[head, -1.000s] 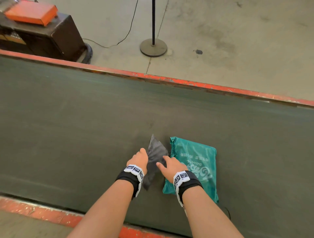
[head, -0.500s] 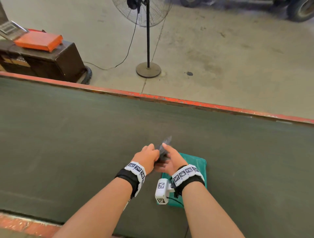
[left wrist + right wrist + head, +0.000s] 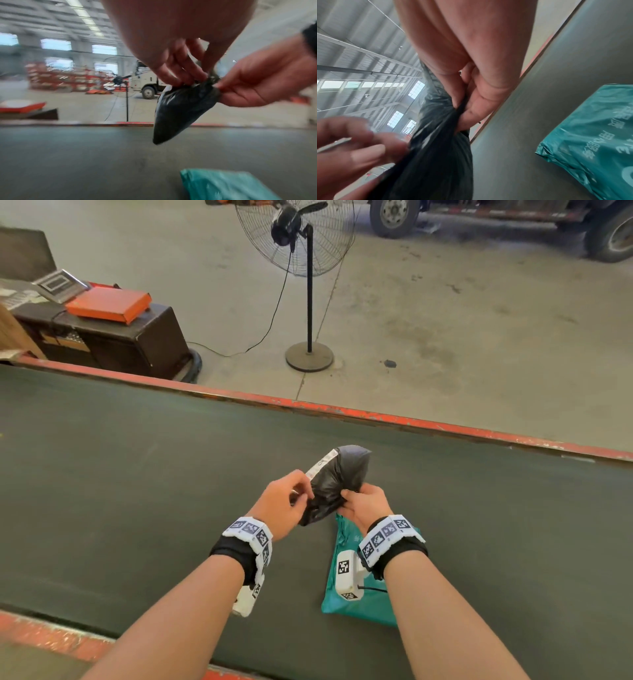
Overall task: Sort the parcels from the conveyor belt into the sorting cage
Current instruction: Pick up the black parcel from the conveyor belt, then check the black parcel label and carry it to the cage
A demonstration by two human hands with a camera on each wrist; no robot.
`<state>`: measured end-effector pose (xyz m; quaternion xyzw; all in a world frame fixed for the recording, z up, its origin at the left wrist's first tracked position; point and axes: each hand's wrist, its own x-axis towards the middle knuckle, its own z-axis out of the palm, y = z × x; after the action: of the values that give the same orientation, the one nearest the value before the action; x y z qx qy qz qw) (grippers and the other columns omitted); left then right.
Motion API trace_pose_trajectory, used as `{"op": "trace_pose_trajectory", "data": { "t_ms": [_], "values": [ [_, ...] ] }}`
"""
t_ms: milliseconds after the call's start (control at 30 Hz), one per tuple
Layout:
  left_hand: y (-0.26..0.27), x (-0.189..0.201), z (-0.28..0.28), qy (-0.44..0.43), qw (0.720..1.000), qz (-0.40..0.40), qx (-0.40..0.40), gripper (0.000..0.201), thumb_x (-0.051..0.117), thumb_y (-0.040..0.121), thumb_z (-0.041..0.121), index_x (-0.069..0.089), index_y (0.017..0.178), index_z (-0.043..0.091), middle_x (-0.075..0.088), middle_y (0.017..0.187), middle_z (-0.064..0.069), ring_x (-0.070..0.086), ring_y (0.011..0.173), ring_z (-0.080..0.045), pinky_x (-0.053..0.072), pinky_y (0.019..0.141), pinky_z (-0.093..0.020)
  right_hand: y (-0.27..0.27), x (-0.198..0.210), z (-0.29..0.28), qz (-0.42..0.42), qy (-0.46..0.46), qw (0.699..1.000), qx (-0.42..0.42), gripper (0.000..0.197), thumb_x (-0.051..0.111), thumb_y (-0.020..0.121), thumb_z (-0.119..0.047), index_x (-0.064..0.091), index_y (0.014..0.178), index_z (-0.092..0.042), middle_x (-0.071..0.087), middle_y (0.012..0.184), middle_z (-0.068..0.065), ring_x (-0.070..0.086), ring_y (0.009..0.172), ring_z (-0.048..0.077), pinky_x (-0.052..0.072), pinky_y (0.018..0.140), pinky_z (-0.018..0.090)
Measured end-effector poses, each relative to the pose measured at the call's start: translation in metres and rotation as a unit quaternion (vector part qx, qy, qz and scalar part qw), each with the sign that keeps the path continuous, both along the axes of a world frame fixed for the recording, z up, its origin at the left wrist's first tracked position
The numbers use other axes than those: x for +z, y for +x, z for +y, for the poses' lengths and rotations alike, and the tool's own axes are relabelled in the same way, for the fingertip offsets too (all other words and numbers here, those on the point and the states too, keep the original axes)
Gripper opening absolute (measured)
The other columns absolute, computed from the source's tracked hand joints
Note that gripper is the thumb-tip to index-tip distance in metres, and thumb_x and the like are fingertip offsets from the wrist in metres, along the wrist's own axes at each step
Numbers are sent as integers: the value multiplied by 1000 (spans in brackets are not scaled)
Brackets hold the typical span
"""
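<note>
Nearest the person, the teal parcel point(image 3: 363, 607) is lying flat on the conveyor belt point(image 3: 137, 491), waiting its turn. Just beyond and above it, the left hand point(image 3: 284, 505) and right hand point(image 3: 364, 505) are each pinching the black parcel point(image 3: 339, 477), clear of the belt, probably turning its white label point(image 3: 321, 465) up for reading. The sorting cage is not showing.
</note>
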<state>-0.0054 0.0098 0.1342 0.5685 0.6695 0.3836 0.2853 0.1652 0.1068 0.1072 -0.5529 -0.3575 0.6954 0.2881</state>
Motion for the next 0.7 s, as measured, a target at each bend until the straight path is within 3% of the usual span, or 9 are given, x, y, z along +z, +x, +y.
{"op": "trace_pose_trajectory", "data": {
  "t_ms": [67, 133, 167, 233, 267, 333, 400, 567, 700],
  "values": [
    [-7, 7, -1, 69, 972, -135, 179, 31, 53, 90, -12, 59, 87, 18, 71, 86, -3, 73, 83, -18, 59, 84, -31, -1, 8, 1, 4, 24, 1000, -6, 20, 51, 100, 12, 64, 115, 9, 70, 109, 31, 72, 99, 45, 61, 92, 56],
    [-18, 10, 4, 46, 950, -183, 250, 21, 59, 90, -10, 61, 95, 10, 73, 91, -7, 72, 85, -19, 58, 90, -39, 0, 15, 3, 27, 34, 999, -7, 20, 49, 102, 12, 66, 109, 4, 71, 112, 29, 71, 106, 46, 56, 99, 62],
    [-22, 12, 5, -11, 949, -197, 245, 15, 68, 91, 0, 63, 102, 9, 74, 99, -7, 69, 86, -17, 57, 90, -42, 1, 21, 4, 42, 34, 999, -3, 23, 47, 103, 12, 66, 107, 1, 72, 110, 25, 71, 102, 41, 58, 96, 58],
    [-26, 13, 6, -169, 930, -253, 205, 42, 80, 83, 39, 66, 115, 16, 73, 117, -9, 64, 86, -16, 52, 82, -40, 6, 27, 5, 77, 33, 996, 13, 27, 42, 104, 13, 65, 112, 0, 71, 111, 20, 71, 97, 32, 61, 89, 49],
    [-27, 16, 5, -250, 905, -301, 169, 52, 77, 79, 54, 66, 119, 22, 72, 123, -7, 65, 89, -18, 47, 88, -41, 10, 30, 5, 92, 33, 995, 23, 29, 40, 105, 12, 64, 115, -1, 71, 112, 19, 72, 97, 31, 62, 88, 46],
    [-27, 26, 0, -363, 842, -391, 75, 48, 68, 86, 56, 64, 122, 25, 71, 126, -5, 69, 104, -27, 32, 109, -48, 16, 34, 4, 110, 32, 993, 41, 31, 38, 106, 11, 66, 114, -2, 74, 110, 17, 73, 98, 31, 62, 91, 45],
    [-26, 32, -3, -366, 810, -455, 50, 50, 76, 81, 44, 64, 122, 18, 71, 122, -9, 66, 109, -31, 33, 116, -49, 20, 39, 0, 129, 25, 990, 54, 32, 39, 107, 9, 68, 113, -4, 79, 106, 14, 76, 98, 29, 63, 90, 43],
    [-14, 37, -2, -329, 822, -464, 24, 77, 100, 50, 29, 66, 117, 12, 71, 120, -12, 62, 113, -28, 45, 103, -55, 27, 55, -1, 167, -17, 985, 37, 34, 33, 105, 3, 65, 115, -4, 74, 106, 17, 75, 87, 29, 63, 69, 39],
    [6, 43, 3, -263, 859, -435, 62, 54, 83, 79, 4, 59, 126, 11, 72, 123, -16, 66, 117, -36, 45, 108, -59, 16, 71, 3, 185, -28, 982, 36, 28, 49, 104, -30, 68, 102, -10, 76, 93, 11, 72, 79, 26, 57, 76, 39]
  ]
}}
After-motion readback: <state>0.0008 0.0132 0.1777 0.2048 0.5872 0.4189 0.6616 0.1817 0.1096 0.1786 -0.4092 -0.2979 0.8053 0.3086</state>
